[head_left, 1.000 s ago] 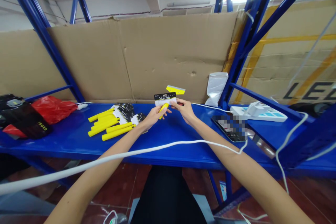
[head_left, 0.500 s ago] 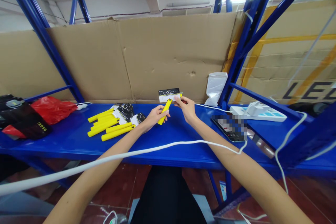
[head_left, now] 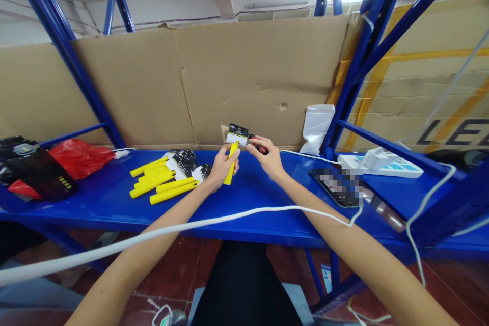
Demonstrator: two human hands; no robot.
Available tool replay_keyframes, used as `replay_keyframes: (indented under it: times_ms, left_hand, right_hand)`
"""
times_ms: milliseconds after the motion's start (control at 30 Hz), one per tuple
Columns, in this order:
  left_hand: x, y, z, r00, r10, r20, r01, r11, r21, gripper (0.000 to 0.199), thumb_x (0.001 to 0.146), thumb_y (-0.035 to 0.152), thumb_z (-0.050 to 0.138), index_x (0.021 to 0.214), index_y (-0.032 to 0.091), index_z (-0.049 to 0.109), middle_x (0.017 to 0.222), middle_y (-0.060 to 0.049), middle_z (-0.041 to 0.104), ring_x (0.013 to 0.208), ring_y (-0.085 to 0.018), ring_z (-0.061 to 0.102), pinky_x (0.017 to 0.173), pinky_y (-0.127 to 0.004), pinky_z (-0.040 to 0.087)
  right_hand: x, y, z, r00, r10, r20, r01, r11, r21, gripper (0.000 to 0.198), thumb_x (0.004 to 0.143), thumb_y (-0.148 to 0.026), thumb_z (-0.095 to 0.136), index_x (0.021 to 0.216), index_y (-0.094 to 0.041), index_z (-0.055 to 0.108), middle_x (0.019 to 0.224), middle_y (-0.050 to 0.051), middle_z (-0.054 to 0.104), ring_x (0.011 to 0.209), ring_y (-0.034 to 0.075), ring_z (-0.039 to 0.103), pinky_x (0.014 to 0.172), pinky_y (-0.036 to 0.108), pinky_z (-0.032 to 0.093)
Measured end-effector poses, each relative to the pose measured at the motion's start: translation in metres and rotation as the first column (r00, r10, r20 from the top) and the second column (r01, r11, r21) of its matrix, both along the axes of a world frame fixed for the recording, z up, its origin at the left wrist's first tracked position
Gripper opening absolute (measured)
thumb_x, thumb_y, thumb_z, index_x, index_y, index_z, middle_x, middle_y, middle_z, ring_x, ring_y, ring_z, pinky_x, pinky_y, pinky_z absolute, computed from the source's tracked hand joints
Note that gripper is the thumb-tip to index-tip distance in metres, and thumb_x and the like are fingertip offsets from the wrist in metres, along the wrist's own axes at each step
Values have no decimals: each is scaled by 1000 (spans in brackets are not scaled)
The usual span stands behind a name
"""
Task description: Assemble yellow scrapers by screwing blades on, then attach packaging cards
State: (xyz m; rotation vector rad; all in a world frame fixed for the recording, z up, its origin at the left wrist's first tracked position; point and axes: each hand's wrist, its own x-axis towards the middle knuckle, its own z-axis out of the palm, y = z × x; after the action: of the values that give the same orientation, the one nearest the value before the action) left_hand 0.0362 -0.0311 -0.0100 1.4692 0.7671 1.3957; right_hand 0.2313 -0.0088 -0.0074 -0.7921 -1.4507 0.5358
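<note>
My left hand (head_left: 221, 167) is closed around a yellow tube (head_left: 228, 177) that tilts slightly, its top end up by a black-and-white printed card (head_left: 237, 133). Close to the card's right edge, my right hand (head_left: 271, 160) grips a small red-and-black object (head_left: 261, 149) whose kind I cannot make out. Something blurred and tan shows at the card's left side. On the table to the left lies a pile of several yellow tubes (head_left: 173, 196), with similar black-and-white cards (head_left: 183, 163) at their right ends.
A phone (head_left: 336, 188) and a white power strip (head_left: 401, 167) lie on the blue table (head_left: 267, 224) at right. A white cable (head_left: 229, 218) crosses in front of my forearms. A black bottle (head_left: 42, 173) and red bag (head_left: 82, 158) sit left. Cardboard (head_left: 248, 76) stands behind.
The tube and card have moved slightly left, and the card has turned at an angle. My right hand has come off the card's face, and the red-and-black object in it now shows more.
</note>
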Motion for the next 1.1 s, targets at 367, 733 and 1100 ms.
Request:
replay_keyframes:
  times_ms: [367, 733, 1100]
  left_hand:
    - [-4, -4, 9, 980, -109, 168, 122, 990, -67, 50, 93, 62, 84, 110, 24, 56, 72, 6, 63, 45, -10, 51, 44, -22, 40]
    - [-14, -1, 22, 836, -355, 419, 508, 789, -344, 45, 119, 40, 38, 87, 19, 60, 56, 3, 42, 42, -13, 39, 41, -22, 33]
    - [-31, 9, 12, 759, -606, 238, 633, 600, -489, 50, 109, 47, 51, 66, 25, 40, 42, 5, 28, 25, -10, 18, 30, -24, 22]
  right_hand:
    - [1, 14, -14, 999, 21, -25, -23, 997, -68, 63, 82, -81, 85, 112, -26, 90, 138, 15, 75, 121, 33, 74, 102, 52, 69]
    - [2, 10, -8, 996, 63, 57, -61, 997, -37, 65, 76, -77, 93, 118, -27, 89, 144, 15, 75, 135, 35, 71, 123, 55, 54]
    - [0, 8, -8, 986, 128, 107, -117, 988, -101, 71, 73, -84, 90, 115, -27, 90, 145, 14, 74, 132, 34, 68, 117, 51, 55]
